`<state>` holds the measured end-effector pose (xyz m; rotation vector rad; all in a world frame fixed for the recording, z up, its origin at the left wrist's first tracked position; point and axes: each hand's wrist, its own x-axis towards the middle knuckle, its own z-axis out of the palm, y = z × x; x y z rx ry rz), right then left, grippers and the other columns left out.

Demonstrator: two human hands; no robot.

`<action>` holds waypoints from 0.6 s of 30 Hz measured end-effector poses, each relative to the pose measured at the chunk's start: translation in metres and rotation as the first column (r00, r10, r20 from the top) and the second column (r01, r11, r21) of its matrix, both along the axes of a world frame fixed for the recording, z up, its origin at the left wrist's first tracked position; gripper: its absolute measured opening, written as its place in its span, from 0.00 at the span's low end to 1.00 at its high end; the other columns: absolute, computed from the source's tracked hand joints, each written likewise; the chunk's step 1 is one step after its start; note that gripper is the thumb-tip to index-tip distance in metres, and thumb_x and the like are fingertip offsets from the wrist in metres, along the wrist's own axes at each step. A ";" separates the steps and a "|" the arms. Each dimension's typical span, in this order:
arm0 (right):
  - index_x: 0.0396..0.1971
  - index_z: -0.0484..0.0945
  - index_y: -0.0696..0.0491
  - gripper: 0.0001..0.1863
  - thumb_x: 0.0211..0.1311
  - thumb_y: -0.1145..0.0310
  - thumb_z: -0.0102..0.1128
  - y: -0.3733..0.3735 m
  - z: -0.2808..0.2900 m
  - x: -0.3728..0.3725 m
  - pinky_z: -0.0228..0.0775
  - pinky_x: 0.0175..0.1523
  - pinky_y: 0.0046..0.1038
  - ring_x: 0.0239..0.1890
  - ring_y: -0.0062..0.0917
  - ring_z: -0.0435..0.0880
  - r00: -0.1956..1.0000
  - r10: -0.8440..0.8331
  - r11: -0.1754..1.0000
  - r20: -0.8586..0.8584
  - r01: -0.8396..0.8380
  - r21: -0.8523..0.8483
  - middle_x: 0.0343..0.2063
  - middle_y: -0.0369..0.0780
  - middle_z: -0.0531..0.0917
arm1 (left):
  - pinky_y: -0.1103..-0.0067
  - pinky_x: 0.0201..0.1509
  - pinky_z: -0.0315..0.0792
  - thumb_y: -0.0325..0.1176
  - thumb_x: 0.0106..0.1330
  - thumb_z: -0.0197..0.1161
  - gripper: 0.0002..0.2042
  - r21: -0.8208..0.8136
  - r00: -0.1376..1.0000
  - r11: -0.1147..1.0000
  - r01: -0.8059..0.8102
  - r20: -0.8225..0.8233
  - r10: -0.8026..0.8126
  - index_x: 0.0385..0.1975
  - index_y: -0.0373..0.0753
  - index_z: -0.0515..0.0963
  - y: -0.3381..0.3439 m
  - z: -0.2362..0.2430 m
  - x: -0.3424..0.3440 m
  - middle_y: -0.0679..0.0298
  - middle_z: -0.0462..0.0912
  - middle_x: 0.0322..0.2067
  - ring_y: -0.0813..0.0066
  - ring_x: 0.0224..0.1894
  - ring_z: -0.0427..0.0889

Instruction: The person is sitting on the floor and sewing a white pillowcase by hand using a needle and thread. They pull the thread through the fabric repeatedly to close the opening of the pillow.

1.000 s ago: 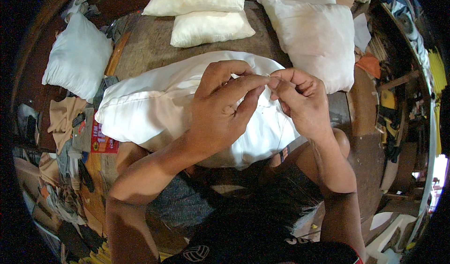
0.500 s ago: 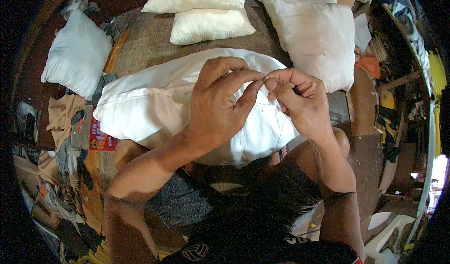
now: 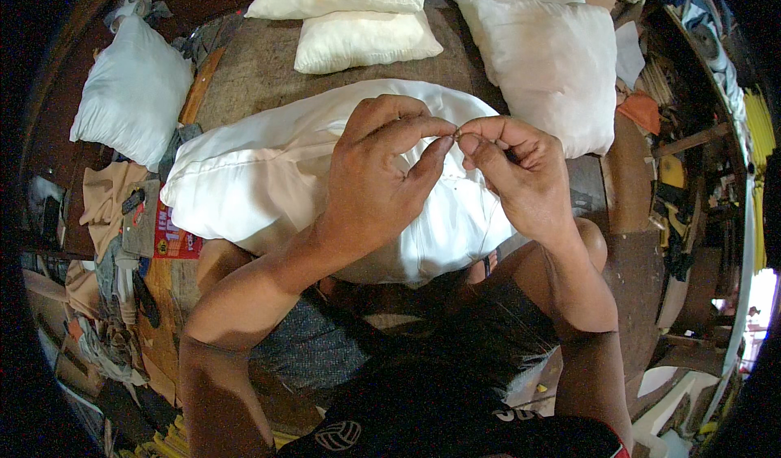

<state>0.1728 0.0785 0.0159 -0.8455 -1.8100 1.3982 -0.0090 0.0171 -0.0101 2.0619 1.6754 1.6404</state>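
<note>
A large white stuffed cushion (image 3: 244, 202) with a seam along it lies across my bent legs. Over it, my left hand (image 3: 386, 173) has its thumb and forefinger brought together at their tips, meeting those of my right hand (image 3: 517, 177). A tiny item is pinched there, too small to identify, with fine thread (image 3: 495, 222) hanging down over the cushion below my right hand. The fingers of my right hand are curled round it, thumb against forefinger.
Two stacked cream pillows (image 3: 366, 43) lie beyond the cushion, more white pillows (image 3: 545, 76) at back right, another pillow (image 3: 130, 92) at left. Loose cloth (image 3: 110, 202) and a red printed package (image 3: 175, 238) are on the left. Cluttered shelving (image 3: 683, 198) stands at the right.
My fingertips have drawn closer around the tiny item, with my left thumb rising toward the forefinger. The cushion and surroundings sit slightly higher in the picture.
</note>
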 end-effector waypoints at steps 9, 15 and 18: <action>0.41 0.85 0.63 0.09 0.70 0.73 0.64 0.000 -0.003 -0.002 0.74 0.42 0.20 0.35 0.14 0.81 0.999 -0.030 0.999 0.038 0.028 0.039 0.32 0.36 0.87 | 0.66 0.46 0.74 0.23 0.53 0.74 0.09 0.133 0.998 0.991 -0.010 -0.063 0.018 0.33 0.38 0.84 0.004 -0.009 -0.001 0.61 0.81 0.36 0.58 0.41 0.80; 0.41 0.85 0.62 0.08 0.68 0.73 0.65 -0.002 -0.012 -0.004 0.75 0.42 0.22 0.34 0.16 0.82 0.999 -0.040 0.991 0.001 0.039 0.128 0.33 0.38 0.88 | 0.66 0.46 0.75 0.23 0.52 0.74 0.09 0.122 0.995 0.992 -0.033 -0.094 0.045 0.32 0.38 0.83 0.004 -0.007 0.000 0.61 0.81 0.35 0.58 0.40 0.81; 0.40 0.85 0.60 0.06 0.65 0.75 0.65 -0.001 -0.015 -0.004 0.77 0.42 0.26 0.33 0.25 0.85 0.996 -0.063 0.930 0.066 0.035 0.367 0.33 0.42 0.88 | 0.68 0.47 0.77 0.24 0.54 0.74 0.08 0.032 0.994 0.998 -0.048 -0.098 0.051 0.33 0.39 0.84 0.000 -0.003 0.000 0.58 0.83 0.35 0.58 0.41 0.83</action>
